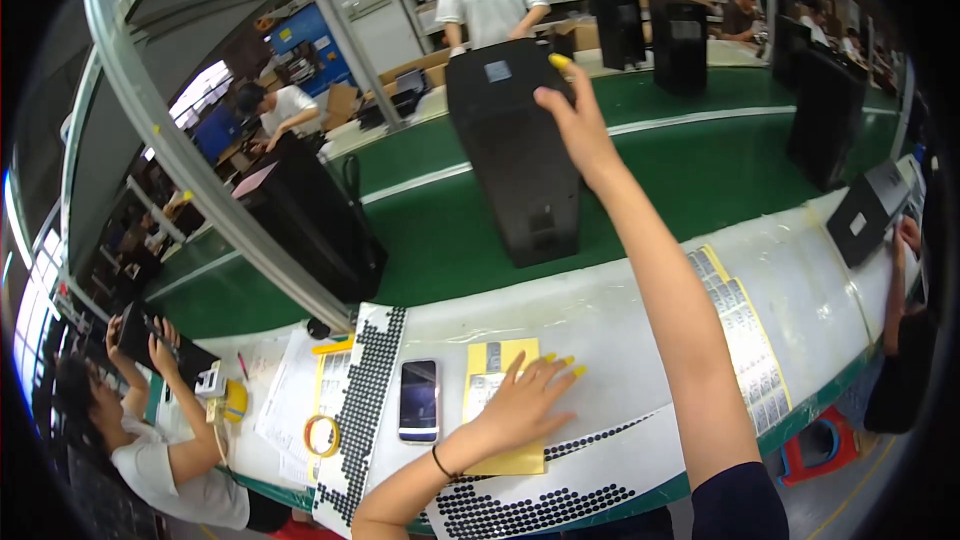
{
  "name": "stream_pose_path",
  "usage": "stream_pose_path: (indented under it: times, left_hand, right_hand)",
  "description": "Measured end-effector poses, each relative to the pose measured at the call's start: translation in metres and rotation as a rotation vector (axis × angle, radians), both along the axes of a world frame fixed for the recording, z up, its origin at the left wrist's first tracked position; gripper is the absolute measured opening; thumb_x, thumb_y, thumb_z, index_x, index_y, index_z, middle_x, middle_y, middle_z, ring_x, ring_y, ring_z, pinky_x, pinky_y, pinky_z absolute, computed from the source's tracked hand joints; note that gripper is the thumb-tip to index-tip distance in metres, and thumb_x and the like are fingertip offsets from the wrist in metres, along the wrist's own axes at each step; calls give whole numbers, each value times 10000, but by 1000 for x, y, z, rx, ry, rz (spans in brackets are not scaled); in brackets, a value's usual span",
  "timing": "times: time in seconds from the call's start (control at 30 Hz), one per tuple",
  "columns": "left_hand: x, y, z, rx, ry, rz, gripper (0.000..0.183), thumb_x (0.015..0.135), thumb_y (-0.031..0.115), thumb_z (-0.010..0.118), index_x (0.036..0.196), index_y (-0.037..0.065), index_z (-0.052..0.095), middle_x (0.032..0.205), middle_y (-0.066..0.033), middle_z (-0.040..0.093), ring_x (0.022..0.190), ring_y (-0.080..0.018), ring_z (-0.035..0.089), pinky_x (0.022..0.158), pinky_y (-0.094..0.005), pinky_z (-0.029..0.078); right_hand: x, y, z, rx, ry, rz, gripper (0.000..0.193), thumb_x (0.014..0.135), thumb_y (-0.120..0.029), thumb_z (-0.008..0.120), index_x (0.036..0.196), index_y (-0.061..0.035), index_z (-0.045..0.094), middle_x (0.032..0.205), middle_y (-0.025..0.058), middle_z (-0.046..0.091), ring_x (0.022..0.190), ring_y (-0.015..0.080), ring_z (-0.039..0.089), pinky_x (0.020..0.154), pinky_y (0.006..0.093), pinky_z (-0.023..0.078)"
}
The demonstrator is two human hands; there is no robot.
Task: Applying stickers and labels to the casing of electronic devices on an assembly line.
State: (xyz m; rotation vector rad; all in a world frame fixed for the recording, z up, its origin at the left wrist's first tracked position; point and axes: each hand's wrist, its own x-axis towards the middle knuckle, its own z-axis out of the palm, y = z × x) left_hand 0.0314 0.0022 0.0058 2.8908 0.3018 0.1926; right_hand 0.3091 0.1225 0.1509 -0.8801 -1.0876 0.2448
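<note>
Black rectangular speaker cabinet (515, 155) is lying on the green conveyor belt (700, 180) at upper centre; the right hand (575, 120), fingers spread, is touching its top edge. The left hand (525, 400) is pressing flat, fingers wide, on a yellow label sheet (495, 360). A push could be sliding the cabinet toward neighbouring black cabinets (680, 40); open belt lies rightward.

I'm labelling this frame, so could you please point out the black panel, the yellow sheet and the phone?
black panel (515, 155), head view, middle of its face.
yellow sheet (492, 360), head view, upper part.
phone (418, 398), head view, screen centre.
</note>
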Motion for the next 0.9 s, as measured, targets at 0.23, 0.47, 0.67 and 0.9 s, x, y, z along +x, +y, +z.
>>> stream_pose_path:
  times: [0.23, 0.47, 0.67, 0.9]
  left_hand:
    - [-62, -79, -37, -227, -31, -79, 578, 895, 463, 564, 1295, 54, 477, 1389, -188, 411, 1305, -369, 372, 1108, -586, 212]
    - [-68, -118, -39, 178, 64, -108, 931, 783, 470, 620, 1481, 115, 118, 1508, -148, 226, 1366, -317, 300, 1119, -432, 243]
    - [-76, -114, -84, -41, -10, -207, 441, 963, 418, 444, 1297, 135, 498, 1377, -89, 450, 1296, -268, 402, 1136, -564, 178]
    - [-80, -84, -78, 25, 10, -294, 424, 961, 407, 429, 1272, 132, 516, 1378, -99, 447, 1289, -269, 407, 1157, -520, 163]
  right_hand:
    - [18, 48, 6, -87, 156, -219, 784, 777, -361, 686, 1349, 20, 310, 1097, 190, 571, 992, 263, 575, 883, 328, 435]
    - [5, 28, -14, -69, 17, -544, 835, 820, -456, 698, 1363, 56, 324, 1294, 232, 465, 1217, 310, 453, 1032, 368, 339]
    - [-75, -51, -104, 13, -193, -320, 423, 935, -126, 560, 1314, 0, 424, 1300, 130, 494, 1250, 233, 439, 1076, 333, 290]
    - [-141, -124, -200, -567, -658, 159, 610, 826, -305, 699, 1286, 7, 448, 1311, 233, 455, 1247, 378, 414, 1058, 420, 338]
